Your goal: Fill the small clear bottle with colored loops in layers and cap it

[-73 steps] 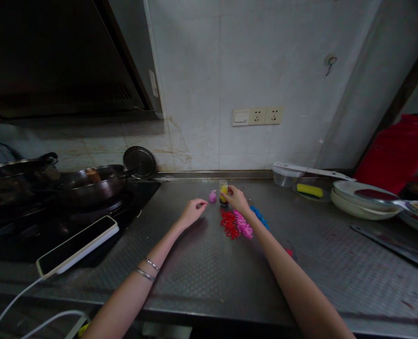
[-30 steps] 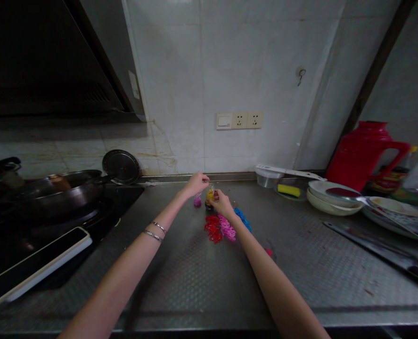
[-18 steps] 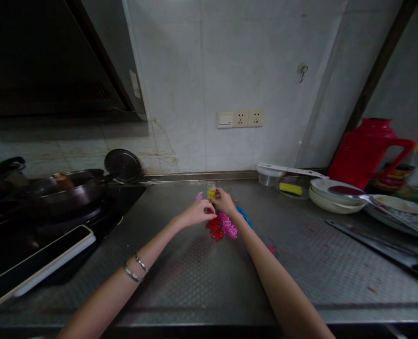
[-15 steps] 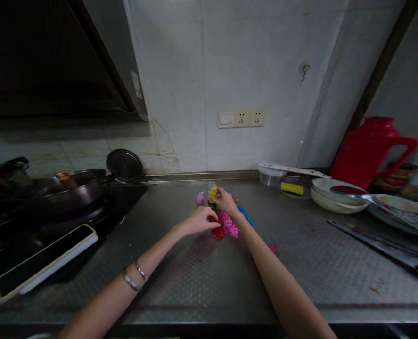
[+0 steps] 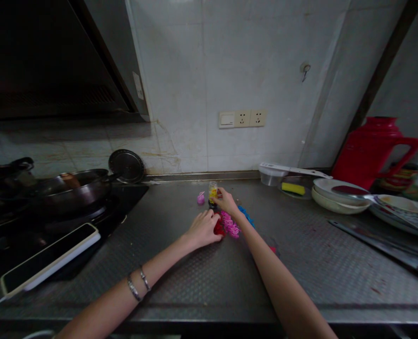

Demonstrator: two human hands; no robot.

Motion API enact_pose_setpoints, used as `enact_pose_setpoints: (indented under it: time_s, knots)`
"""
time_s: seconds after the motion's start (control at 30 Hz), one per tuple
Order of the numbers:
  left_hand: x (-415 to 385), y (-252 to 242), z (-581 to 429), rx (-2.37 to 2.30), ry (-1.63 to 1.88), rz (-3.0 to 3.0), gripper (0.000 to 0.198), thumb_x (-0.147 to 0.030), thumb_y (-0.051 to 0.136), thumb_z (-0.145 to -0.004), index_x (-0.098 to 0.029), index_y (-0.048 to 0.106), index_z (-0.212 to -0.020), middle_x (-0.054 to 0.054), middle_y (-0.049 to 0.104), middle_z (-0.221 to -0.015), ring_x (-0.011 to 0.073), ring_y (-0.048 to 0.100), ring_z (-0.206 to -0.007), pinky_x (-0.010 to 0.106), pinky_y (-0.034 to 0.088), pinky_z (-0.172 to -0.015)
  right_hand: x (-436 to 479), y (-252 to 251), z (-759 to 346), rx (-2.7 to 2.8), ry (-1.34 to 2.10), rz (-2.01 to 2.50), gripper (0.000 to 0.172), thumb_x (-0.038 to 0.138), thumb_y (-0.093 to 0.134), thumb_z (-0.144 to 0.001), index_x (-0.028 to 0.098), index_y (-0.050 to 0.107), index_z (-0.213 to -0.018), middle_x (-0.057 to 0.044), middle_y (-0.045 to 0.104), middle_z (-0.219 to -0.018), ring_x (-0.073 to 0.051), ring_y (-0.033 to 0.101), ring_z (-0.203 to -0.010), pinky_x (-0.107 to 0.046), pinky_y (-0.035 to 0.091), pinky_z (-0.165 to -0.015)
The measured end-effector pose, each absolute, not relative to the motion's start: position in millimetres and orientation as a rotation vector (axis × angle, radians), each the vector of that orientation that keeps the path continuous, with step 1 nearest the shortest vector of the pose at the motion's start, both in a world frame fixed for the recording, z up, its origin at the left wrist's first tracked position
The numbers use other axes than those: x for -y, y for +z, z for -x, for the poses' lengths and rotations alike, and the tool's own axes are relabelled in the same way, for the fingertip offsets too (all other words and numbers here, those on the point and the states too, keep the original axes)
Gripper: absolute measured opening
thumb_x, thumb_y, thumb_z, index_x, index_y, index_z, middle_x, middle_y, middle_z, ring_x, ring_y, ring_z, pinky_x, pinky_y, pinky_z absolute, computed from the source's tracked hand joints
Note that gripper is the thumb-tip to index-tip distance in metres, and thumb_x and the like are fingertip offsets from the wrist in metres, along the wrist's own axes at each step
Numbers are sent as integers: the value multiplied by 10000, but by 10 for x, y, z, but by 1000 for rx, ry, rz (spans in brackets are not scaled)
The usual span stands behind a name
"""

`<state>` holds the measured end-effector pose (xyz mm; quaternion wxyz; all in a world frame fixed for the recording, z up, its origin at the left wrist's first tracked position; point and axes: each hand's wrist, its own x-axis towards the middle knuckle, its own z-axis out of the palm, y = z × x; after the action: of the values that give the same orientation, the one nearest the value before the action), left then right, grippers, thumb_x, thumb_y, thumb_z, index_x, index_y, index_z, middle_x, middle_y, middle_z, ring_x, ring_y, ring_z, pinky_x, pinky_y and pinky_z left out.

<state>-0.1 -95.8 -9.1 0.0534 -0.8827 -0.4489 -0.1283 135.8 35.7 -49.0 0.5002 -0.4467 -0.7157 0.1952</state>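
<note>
Grip of the right hand (image 5: 225, 201) stays clasped on the small clear bottle (image 5: 213, 190), which stands upright on the steel surface (image 5: 201, 278) just behind the pink pieces (image 5: 230, 227). In the head view the left hand (image 5: 204, 230), over the bottle's mouth a second ago, has dropped onto the red pieces (image 5: 218, 229). Whether its fingers pinch one cannot be told. The work has shifted from bottle to pile.

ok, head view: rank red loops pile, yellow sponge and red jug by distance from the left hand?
1. red loops pile: touching the fingertips of the left hand, just to its right.
2. yellow sponge: back right.
3. red jug: far right, farthest back.
</note>
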Motion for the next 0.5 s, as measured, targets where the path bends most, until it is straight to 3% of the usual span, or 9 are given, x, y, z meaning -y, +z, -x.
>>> enact_pose_setpoints:
  time_s: [0.2,0.5]
  knots:
    - [920,-100,25,1375,-358,2640,419,-445,591,-683,-162,545,-989,75,553,-939,240,507,-914,360,405,-810,-373,-508,-1362,1737,449,1084,388,314,620,-692,153,513,-1029,-83,617,-932,-159,604,-789,-296,493,-717]
    - [848,-123,63,1329,-292,2710,206,-365,548,-751,-178,634,-771,56,587,-850,199,526,-843,322,391,-769,-345,-478,-1357,1733,476,1103,408,305,623,-688,150,509,-1048,-89,620,-946,-163,608,-783,-300,497,-711]
